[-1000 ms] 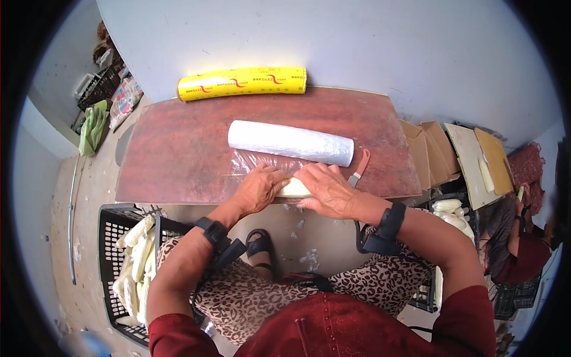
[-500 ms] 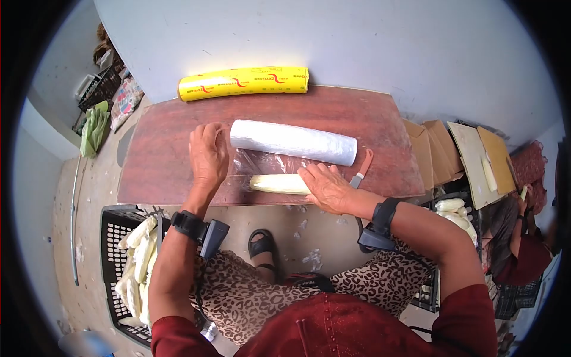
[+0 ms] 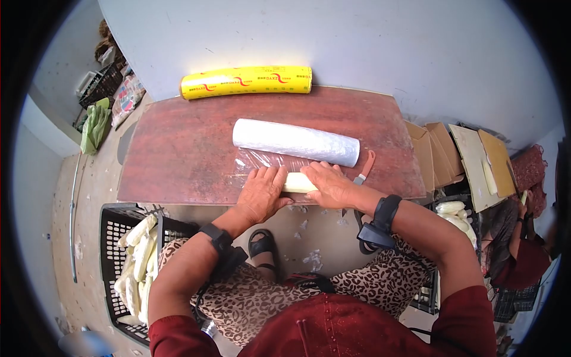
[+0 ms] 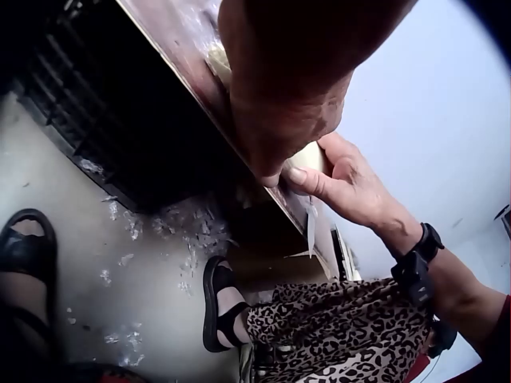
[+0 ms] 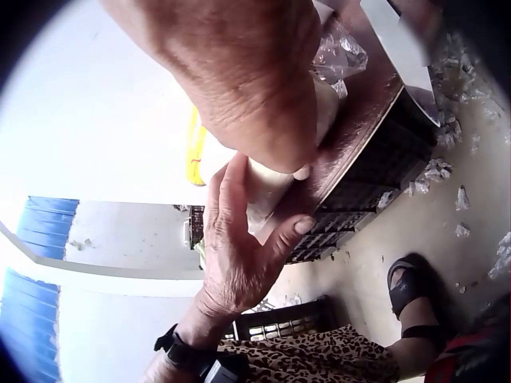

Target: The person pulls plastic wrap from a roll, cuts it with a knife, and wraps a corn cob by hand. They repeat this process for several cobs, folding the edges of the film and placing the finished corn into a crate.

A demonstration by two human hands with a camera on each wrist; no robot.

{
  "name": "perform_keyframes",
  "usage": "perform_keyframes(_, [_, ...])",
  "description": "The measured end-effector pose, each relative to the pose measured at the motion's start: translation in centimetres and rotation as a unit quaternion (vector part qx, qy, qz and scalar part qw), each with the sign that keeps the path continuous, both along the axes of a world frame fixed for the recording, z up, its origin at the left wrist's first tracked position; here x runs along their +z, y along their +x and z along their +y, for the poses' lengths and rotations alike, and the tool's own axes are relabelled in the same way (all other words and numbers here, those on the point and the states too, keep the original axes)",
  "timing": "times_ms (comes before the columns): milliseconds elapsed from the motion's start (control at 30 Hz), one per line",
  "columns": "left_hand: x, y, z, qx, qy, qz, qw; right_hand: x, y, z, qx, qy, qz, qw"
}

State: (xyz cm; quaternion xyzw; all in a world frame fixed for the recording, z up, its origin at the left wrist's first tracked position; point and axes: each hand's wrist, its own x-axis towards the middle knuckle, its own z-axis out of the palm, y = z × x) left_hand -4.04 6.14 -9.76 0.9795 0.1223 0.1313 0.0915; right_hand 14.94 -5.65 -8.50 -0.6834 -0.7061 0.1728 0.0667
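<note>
A pale yellow ear of corn point(image 3: 297, 182) lies near the table's front edge, over clear plastic film point(image 3: 253, 160) that stretches from a white film roll point(image 3: 297, 143). My left hand point(image 3: 262, 190) lies over its left end, the fingers fairly straight. In the right wrist view that hand's thumb point(image 5: 294, 231) stands apart from the corn. Around the right end, my right hand point(image 3: 330, 183) grips with the fingers on the far side and the thumb on the near side. Both palms hide the ends of the ear. An orange-handled knife point(image 3: 367, 166) rests right of the roll.
A yellow printed roll point(image 3: 247, 83) lies against the wall at the table's back. On the floor at left, a black crate point(image 3: 110, 238) holds several ears of corn. Cardboard point(image 3: 437, 154) stands to the right, with another person point(image 3: 523, 256) beyond. Film scraps point(image 3: 312, 259) litter the floor.
My left hand went from the corn up to the film's left side, then came back down onto the ear's left end. My right hand stayed at the right end.
</note>
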Motion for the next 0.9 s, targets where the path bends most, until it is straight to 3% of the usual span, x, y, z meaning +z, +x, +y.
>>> perform_keyframes(267, [-0.6,-0.3,1.9,0.004,0.009,0.032,0.999,0.5,0.2,0.8,-0.031,-0.078,0.078,0.993])
perform_keyframes(567, [0.4,-2.0,4.5,0.059,0.059,0.140,0.987,0.8,0.7,0.0,-0.005,-0.044,0.044,0.998])
perform_keyframes(700, [0.9,-3.7,6.7,0.113,0.102,0.137,0.979,1.2,0.7,0.1,-0.004,-0.053,0.037,0.998])
perform_keyframes(767, [3.7,-4.3,7.6,0.213,0.099,0.237,0.943,0.6,0.9,0.1,0.007,-0.037,0.031,0.999])
perform_keyframes(867, [5.8,-5.3,8.8,0.329,0.182,0.211,0.902,0.8,0.9,0.3,0.006,-0.053,0.028,0.998])
perform_keyframes(900, [6.2,-5.2,8.6,0.311,0.190,0.129,0.922,0.9,0.9,0.3,0.004,-0.049,0.030,0.998])
